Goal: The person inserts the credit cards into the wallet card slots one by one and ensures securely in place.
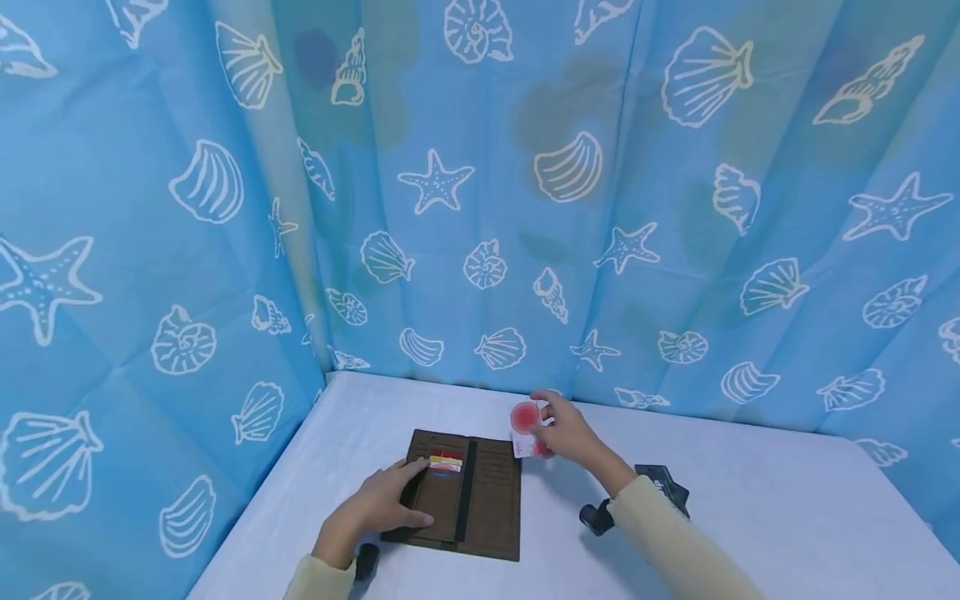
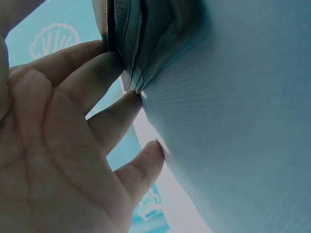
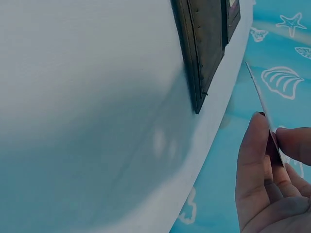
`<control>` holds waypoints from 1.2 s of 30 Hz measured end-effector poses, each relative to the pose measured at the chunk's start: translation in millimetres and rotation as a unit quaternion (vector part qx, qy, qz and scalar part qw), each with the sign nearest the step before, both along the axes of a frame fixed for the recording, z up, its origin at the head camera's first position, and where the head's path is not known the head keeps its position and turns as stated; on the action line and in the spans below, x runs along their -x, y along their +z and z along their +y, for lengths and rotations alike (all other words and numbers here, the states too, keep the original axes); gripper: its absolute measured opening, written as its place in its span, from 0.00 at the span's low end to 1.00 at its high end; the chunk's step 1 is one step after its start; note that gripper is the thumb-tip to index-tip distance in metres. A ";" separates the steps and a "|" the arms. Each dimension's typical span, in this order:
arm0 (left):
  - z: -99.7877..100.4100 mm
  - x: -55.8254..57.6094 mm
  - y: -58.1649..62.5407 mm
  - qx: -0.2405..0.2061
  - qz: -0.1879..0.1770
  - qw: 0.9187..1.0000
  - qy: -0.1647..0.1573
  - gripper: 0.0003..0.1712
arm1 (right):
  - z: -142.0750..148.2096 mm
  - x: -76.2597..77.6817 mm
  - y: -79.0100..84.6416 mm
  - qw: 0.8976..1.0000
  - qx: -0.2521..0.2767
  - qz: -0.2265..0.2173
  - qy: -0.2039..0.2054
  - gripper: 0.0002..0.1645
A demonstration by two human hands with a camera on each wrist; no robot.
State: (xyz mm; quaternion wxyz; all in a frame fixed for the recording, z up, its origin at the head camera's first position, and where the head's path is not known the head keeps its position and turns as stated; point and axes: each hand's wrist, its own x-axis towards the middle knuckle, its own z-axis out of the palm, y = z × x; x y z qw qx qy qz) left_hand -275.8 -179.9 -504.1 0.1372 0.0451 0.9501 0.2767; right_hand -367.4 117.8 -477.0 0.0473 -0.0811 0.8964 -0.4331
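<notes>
An open brown wallet [image 1: 491, 500] lies flat on the table, a black band down its middle and several colourful cards [image 1: 446, 463] in a slot of its left half. My left hand [image 1: 384, 497] rests on the wallet's left side, thumb and index finger spread over the inner panel. In the left wrist view, other fingertips touch the wallet's edge [image 2: 133, 53]. Above the wallet's top right corner, my right hand [image 1: 564, 430] pinches a white card with a red circle [image 1: 525, 419] between thumb and fingers. The right wrist view shows that card [image 3: 260, 92] edge-on.
Black card-like pieces [image 1: 660, 483] lie on the table to the right, partly behind my right sleeve [image 1: 675, 533]. A white cloth covers the table [image 1: 787, 492]. Blue curtains [image 1: 480, 208] with shell and starfish prints stand behind it and at the left.
</notes>
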 end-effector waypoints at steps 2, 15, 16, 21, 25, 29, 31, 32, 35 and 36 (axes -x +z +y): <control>0.8 -0.3 0.5 -0.002 0.002 1.000 0.002 0.49 | -6.4 3.7 2.3 1.000 0.000 0.000 0.002 0.33; 3.3 0.2 1.6 0.000 -0.006 1.000 -0.001 0.49 | -35.4 13.7 0.8 0.999 0.004 0.032 0.016 0.31; 2.7 0.2 2.1 0.000 -0.005 1.000 -0.001 0.49 | -37.0 14.1 0.3 0.999 0.002 0.033 0.018 0.31; 2.1 2.3 3.8 -0.006 -0.002 1.000 -0.004 0.49 | -42.2 16.7 -0.5 0.999 0.000 0.037 0.015 0.30; 4.3 4.3 3.5 -0.007 0.004 1.000 -0.001 0.49 | -46.1 18.0 -0.5 0.999 0.001 0.043 0.013 0.30; 6.3 4.9 2.8 0.000 0.002 1.000 0.004 0.49 | -51.9 17.3 -0.3 0.999 0.004 0.040 0.020 0.31; 6.0 4.8 2.4 0.002 -0.002 1.000 0.006 0.49 | -55.6 16.9 -0.4 0.999 0.006 0.036 0.023 0.31; 5.8 4.6 2.1 0.003 -0.004 1.000 0.008 0.49 | -57.3 16.6 -0.6 0.999 0.007 0.034 0.022 0.31; 4.9 4.2 1.2 0.001 -0.008 1.000 0.011 0.49 | -61.3 16.3 -2.0 0.999 0.007 0.033 0.022 0.30; 5.0 4.3 0.8 -0.001 -0.008 1.000 0.010 0.49 | -61.9 16.1 -2.5 0.999 0.008 0.035 0.020 0.30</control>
